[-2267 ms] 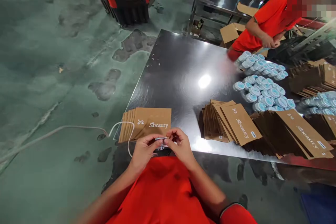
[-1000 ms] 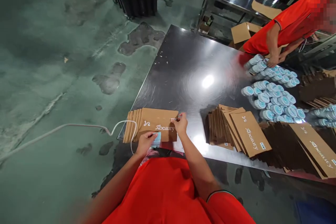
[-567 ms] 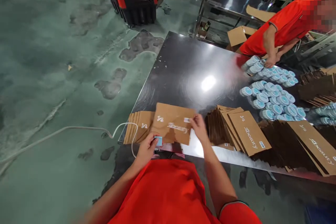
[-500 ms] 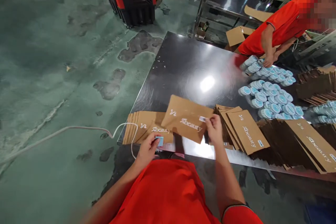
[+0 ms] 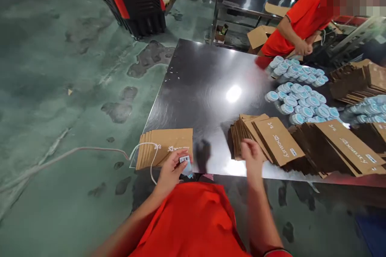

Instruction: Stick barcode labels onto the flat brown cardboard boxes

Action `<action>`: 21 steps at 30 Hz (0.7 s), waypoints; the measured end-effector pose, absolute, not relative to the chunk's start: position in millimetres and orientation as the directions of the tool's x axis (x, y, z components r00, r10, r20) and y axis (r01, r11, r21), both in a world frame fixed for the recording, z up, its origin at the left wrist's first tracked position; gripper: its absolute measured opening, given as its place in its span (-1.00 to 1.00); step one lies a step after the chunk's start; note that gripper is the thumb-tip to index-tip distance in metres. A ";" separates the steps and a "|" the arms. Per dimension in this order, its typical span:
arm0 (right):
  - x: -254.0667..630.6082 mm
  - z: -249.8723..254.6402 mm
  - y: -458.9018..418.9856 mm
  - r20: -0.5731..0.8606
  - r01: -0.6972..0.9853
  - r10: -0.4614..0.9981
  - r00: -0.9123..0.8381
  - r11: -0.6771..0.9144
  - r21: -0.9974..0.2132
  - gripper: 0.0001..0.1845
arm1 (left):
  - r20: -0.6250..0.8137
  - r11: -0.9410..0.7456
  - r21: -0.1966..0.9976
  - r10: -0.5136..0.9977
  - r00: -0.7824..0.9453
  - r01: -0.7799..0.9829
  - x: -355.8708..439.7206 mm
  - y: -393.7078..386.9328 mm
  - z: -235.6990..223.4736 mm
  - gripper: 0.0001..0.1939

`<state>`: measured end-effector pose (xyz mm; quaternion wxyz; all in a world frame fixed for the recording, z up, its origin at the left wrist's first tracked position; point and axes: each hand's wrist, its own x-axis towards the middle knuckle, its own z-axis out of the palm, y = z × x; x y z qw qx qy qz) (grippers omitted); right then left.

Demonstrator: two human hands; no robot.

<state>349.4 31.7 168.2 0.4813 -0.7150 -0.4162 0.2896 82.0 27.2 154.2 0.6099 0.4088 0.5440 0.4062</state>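
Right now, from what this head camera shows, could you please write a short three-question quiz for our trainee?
1. Which hand holds the small blue item with a barcode label?
2. True or false: the round containers with light blue lids are standing on the floor.
3. What brand word is printed on the kraft paper bags?

Key:
1. The left hand.
2. False: they are on the stainless steel table.
3. Sbeauty.
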 end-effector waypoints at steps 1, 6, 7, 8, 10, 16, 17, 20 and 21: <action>316.9 166.7 35.6 -0.080 0.250 0.951 0.298 -0.159 -0.955 -0.67 | -0.361 0.365 0.927 0.930 0.064 -0.082 82.3 26.3 154.1 -0.57; 225.5 157.7 37.8 -0.153 0.152 0.963 -0.222 -0.121 -0.981 -0.80 | -0.358 0.359 0.933 0.933 0.045 -0.006 72.6 22.3 149.7 -0.82; 220.6 156.5 36.4 -0.154 0.153 0.960 -0.235 -0.120 -0.981 -0.82 | -0.343 0.342 0.939 0.938 0.055 0.021 69.3 21.8 148.6 -0.83; 218.0 155.8 35.3 -0.156 0.155 0.957 -0.243 -0.120 -0.981 -0.82 | -0.338 0.335 0.941 0.939 0.066 0.050 66.1 21.5 147.7 -0.83; 215.8 155.3 35.1 -0.153 0.168 0.958 -0.243 -0.114 -0.979 -0.82 | -0.350 0.339 0.932 0.934 0.069 0.131 60.5 21.3 146.2 -0.79; 207.1 145.0 45.5 -0.129 0.218 0.967 -0.218 -0.081 -0.973 -0.80 | -0.351 0.320 0.887 0.936 0.037 0.331 51.4 22.9 135.1 -0.62; 206.6 138.3 50.1 -0.140 0.214 0.972 -0.189 -0.099 -0.972 -0.81 | -0.360 0.326 0.885 0.932 0.044 0.333 49.8 23.8 130.2 -0.60; 208.5 107.0 72.2 -0.179 0.236 0.984 0.023 -0.179 -0.955 -0.81 | -0.399 0.378 0.883 0.917 0.019 0.278 43.0 28.4 108.0 -0.61; 209.7 94.3 81.5 -0.194 0.267 0.975 0.106 -0.216 -0.939 -0.81 | -0.418 0.406 0.881 0.908 0.000 0.241 40.2 30.6 98.6 -0.62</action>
